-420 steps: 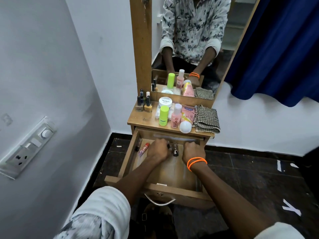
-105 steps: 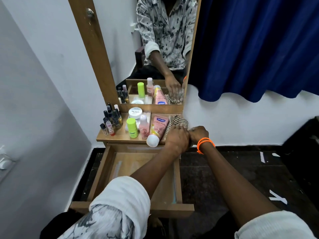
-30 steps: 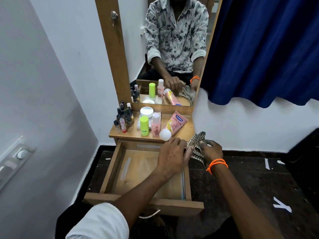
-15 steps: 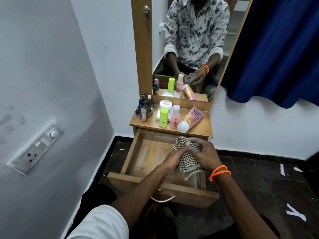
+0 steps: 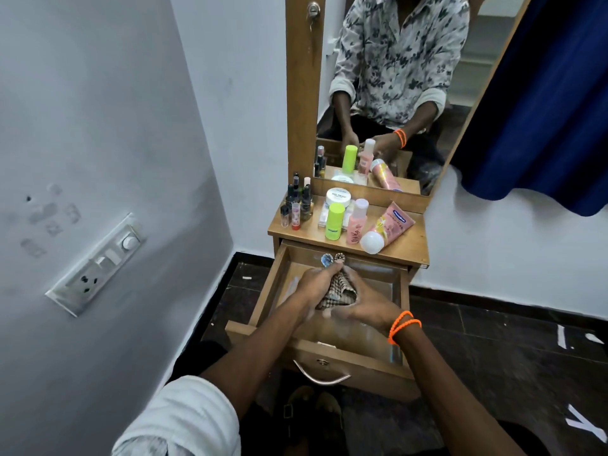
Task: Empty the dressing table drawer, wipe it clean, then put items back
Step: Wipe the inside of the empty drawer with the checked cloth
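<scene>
Drawer walls — narrow passage

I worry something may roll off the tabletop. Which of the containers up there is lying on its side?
The pink tube with the round white cap, at the right. The green-capped bottle and pink bottle beside it stand upright.

Both arms reached toward twelve o'clock, the left hand and right hand close together, fingers curled around a bunched cloth.
</scene>
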Motion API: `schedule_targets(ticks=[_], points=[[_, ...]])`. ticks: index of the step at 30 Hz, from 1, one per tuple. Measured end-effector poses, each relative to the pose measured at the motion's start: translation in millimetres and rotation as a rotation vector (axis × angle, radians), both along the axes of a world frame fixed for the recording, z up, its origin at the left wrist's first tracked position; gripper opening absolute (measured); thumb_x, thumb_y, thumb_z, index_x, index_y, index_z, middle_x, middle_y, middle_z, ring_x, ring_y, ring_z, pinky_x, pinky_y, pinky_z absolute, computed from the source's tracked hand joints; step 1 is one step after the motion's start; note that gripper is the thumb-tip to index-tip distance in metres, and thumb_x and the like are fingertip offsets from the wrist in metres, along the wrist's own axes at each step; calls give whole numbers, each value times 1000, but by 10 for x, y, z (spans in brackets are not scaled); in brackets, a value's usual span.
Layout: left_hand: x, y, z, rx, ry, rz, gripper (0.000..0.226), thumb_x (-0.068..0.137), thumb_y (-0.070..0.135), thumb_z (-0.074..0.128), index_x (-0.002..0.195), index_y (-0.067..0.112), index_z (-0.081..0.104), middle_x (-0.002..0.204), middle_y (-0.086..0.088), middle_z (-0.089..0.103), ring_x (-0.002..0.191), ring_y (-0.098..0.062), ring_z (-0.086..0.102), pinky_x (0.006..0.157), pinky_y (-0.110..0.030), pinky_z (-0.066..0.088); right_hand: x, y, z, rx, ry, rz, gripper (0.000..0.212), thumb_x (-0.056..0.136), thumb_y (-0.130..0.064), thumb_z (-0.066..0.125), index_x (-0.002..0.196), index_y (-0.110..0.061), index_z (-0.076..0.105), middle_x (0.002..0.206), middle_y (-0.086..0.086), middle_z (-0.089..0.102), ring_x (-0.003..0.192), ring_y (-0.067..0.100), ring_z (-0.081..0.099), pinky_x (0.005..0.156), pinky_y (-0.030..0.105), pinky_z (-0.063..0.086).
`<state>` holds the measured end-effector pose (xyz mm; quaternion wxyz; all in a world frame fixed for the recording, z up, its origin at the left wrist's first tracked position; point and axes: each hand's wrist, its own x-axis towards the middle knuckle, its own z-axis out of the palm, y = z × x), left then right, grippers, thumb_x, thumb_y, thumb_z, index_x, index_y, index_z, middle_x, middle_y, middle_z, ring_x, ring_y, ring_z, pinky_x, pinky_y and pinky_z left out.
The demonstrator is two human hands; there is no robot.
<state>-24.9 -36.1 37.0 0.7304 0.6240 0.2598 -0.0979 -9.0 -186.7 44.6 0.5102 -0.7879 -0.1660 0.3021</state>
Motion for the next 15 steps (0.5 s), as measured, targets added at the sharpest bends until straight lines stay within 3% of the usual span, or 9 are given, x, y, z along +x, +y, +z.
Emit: schedule_targets(ticks=[2,5,8,11,13,15], points=[[7,15,86,-56,17,-88,60,93,63,61,115,9,73,102,-11,79,96,-28,76,70,-33,61,7,103,-75,-146,-222,-39,111,56,-36,92,149,-30,32,138,-3,53,126,16,52,105,40,47],[47,87,174,74,-34,-96,59,98,68,47,117,18,72,104,-5,79,94,-19,74,70,-31,58,13,191,-59,-212,-370,-261,71,75,-17,74,142,-26,50,135,4,60,125,25,54,102,33,45],[70,346,167,439,-165,61,56,102,62,44,92,18,77,88,2,78,87,-16,73,82,-33,54,79,141,-109,-295,-398,-290,52,84,-12,64,134,-25,60,129,7,66,121,30,60,95,30,46],[-10,768,59,879,-182,184,61,106,56,39,83,10,71,80,-3,70,77,-24,65,61,-31,41,79,50,-172,-523,-670,-232,62,80,-11,60,140,-28,53,140,2,58,122,32,58,97,42,49],[-45,1034,-59,994,-108,189,65,106,58,32,89,7,70,89,-10,71,86,-31,66,69,-35,45,92,56,-261,-753,-796,-134,70,80,-17,59,146,-33,41,151,1,45,133,31,48,101,51,45],[-59,1192,-151,932,13,85,75,106,62,23,112,5,71,117,-19,71,109,-37,65,91,-43,50,73,147,-346,-898,-682,63,71,87,-23,55,152,-35,30,160,7,29,145,32,29,111,58,32]])
